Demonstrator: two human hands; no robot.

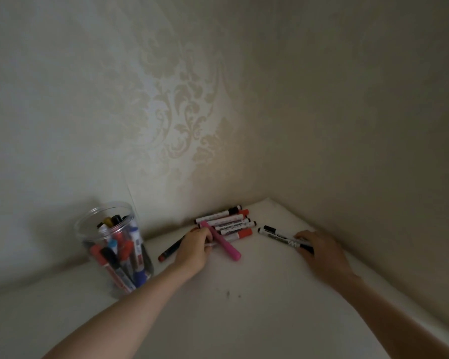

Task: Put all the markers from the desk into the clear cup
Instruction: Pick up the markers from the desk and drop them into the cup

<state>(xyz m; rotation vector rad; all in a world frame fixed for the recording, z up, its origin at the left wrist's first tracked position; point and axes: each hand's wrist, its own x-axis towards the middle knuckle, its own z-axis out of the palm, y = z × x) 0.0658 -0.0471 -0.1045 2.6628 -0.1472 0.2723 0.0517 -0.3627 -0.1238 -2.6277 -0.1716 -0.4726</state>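
Head view: left hand (pixel 193 248) curls its fingers around a pink marker (pixel 222 241) lying at the near edge of the marker pile (pixel 226 222) in the desk (pixel 244 320) corner. Right hand (pixel 315 248) pinches a black-capped marker (pixel 280 235) against the desk. Clear cup (pixel 114 244), well left, stands holding many markers. A dark marker (pixel 170 250) lies beside the left hand.

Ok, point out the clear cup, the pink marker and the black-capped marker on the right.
clear cup (pixel 87 224): head view, left rim.
pink marker (pixel 227 245): head view, mid-barrel.
black-capped marker (pixel 276 232): head view, barrel near the cap.
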